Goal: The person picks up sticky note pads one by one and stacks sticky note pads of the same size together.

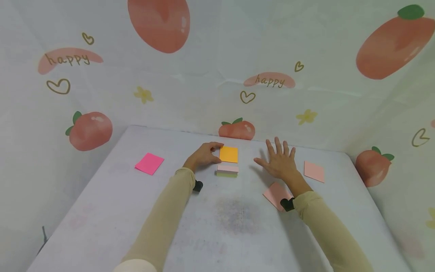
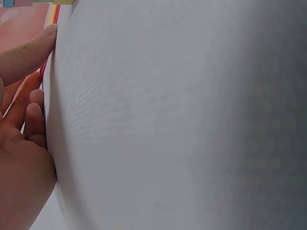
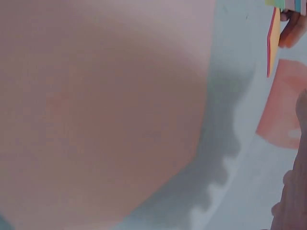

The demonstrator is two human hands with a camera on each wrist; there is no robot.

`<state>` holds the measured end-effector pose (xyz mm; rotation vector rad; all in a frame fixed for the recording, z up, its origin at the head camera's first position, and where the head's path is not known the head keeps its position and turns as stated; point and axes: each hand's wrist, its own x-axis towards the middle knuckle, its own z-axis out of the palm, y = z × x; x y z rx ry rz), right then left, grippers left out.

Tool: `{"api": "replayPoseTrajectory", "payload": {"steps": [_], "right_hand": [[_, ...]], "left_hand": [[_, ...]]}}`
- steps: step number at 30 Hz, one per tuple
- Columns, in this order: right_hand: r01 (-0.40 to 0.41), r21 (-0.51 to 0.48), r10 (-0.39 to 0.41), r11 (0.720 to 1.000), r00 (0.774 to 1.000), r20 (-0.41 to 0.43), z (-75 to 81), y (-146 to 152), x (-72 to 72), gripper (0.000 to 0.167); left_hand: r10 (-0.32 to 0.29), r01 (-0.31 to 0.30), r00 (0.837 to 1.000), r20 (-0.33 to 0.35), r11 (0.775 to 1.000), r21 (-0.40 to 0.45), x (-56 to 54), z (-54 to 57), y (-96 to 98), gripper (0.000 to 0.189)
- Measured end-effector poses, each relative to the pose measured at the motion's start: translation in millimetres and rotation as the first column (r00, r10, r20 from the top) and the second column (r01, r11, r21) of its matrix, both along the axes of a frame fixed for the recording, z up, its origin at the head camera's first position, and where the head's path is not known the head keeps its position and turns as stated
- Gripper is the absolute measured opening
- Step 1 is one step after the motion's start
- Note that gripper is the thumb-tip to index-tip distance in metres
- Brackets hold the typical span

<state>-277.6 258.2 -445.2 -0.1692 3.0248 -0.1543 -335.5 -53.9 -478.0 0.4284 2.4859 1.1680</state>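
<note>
In the head view, my left hand [image 1: 205, 155] is at the left side of an orange sticky-note pad [image 1: 229, 154], thumb at its near corner and index finger at its far corner. A thin red layer shows along the underside of the orange pad [image 3: 273, 43] in the right wrist view. Just in front of it lies a small block of sticky notes [image 1: 227, 170], pale pink on top and green at its near side. My right hand [image 1: 280, 164] has its fingers spread above the table, holding nothing, its wrist over a light pink sticky note [image 1: 273, 193].
Another light pink note [image 1: 314, 172] lies at the far right of the table [image 1: 190, 234]. A bright pink note [image 1: 149, 163] is on the left. Behind the table rises a white cloth [image 1: 204, 83] printed with fruit, flowers and hearts.
</note>
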Motion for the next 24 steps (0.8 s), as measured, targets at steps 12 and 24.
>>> {"api": "replayPoseTrajectory", "payload": {"steps": [12, 24], "right_hand": [[0.052, -0.029, -0.050, 0.998, 0.998, 0.046, -6.3, 33, 5.2, 0.110], [0.107, -0.030, -0.105, 0.994, 0.992, 0.071, -6.9, 60, 18.2, 0.109]], "left_hand": [[-0.015, 0.015, 1.000, -0.003, 1.000, 0.015, 0.3, 0.2, -2.0, 0.068], [-0.013, 0.013, 1.000, -0.008, 1.000, -0.001, -0.3, -0.9, -2.1, 0.068]]}}
